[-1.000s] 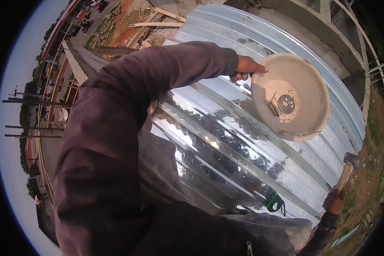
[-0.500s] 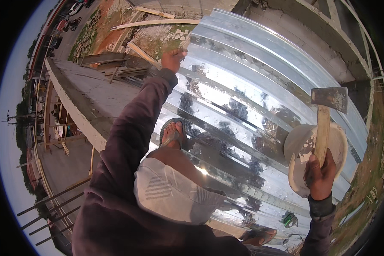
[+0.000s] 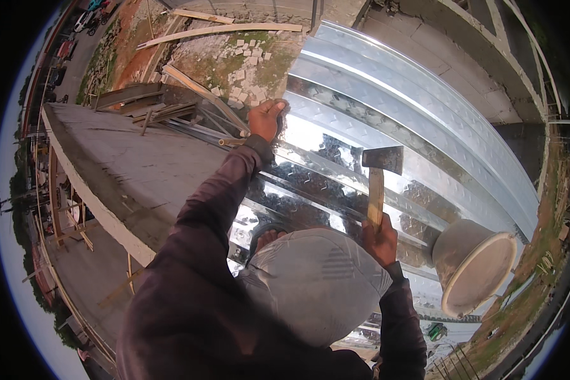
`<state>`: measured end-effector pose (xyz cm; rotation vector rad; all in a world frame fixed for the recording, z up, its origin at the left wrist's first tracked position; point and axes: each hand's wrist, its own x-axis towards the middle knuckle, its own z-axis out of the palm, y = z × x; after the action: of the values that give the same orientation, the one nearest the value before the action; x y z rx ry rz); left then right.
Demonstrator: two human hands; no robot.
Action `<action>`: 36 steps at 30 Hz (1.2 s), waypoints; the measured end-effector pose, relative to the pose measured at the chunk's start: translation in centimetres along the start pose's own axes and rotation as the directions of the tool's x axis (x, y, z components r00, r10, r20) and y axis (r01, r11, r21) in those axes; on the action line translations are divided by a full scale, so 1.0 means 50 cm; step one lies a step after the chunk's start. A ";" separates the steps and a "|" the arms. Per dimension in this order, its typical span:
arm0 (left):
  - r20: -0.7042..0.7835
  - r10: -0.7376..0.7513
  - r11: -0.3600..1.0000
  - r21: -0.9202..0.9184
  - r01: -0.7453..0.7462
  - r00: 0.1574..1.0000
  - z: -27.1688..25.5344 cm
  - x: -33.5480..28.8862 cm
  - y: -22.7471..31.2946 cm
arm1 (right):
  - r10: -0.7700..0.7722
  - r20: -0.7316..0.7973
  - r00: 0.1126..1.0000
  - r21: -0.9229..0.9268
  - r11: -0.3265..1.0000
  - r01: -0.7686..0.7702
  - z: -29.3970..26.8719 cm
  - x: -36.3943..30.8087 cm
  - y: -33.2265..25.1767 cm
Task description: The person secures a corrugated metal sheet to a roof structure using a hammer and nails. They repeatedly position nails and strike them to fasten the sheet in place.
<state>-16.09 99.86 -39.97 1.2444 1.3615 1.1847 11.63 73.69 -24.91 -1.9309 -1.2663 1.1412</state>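
Hammer (image 3: pixel 375 193) at 3 o'clock, its wooden handle wrapped in the closed fingers of the right hand (image 3: pixel 380 242), its dark head pointing toward 12 above ribbed metal sheeting (image 3: pixel 348 136). Near 12 o'clock the left hand (image 3: pixel 266 120) has its fingers curled at the sheeting's end edge; I cannot tell whether they grip it. One pale bucket (image 3: pixel 457 250) stands on the sheeting at 4 o'clock, and a small green item (image 3: pixel 436 330) lies between 4 and 5. Toward 10, loose boards (image 3: pixel 171 113) lie beyond a concrete slab (image 3: pixel 107 142).
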 end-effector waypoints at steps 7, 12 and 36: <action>0.293 0.064 0.966 0.221 -0.132 0.954 -0.025 0.010 0.042 | 0.075 0.008 0.997 -0.060 0.995 -0.074 0.090 0.055 -0.095; 0.410 0.066 0.984 0.125 -0.127 0.910 -0.045 0.038 0.026 | 0.004 -0.108 0.994 -0.093 0.996 -0.014 0.178 0.111 -0.140; 0.478 0.290 0.873 0.223 -0.434 0.829 -0.059 0.050 0.015 | -0.131 -0.024 0.991 -0.216 0.969 0.123 0.272 0.186 -0.211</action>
<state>-19.11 102.16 -38.90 1.9495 1.0258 0.8675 -3.18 86.41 -26.24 -1.9798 -1.5217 0.9316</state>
